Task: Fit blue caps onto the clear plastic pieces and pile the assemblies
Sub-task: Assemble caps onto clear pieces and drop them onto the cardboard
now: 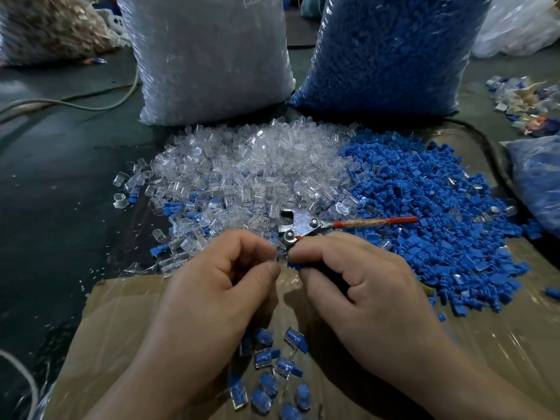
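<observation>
While the left hand (224, 268) pinches a clear piece (280, 255) betw. thumb & forefinger, the right hand (348, 268) pinches a blue cap (294, 266) right beside it, at frame centre. Step in hand, I judge: mating cap to piece. Next move calls for lining the cap up w/ the opening, pressing it home, then dropping it on the assemblies (272, 371) at 6 o'clock on the cardboard (121, 313). Containers: left sack (209, 56) at 11 holds clear pcs; right sack (388, 50) at 1 holds blue caps. Loose: clear heap (257, 165) at 12, blue heap (439, 213) at 3.
</observation>
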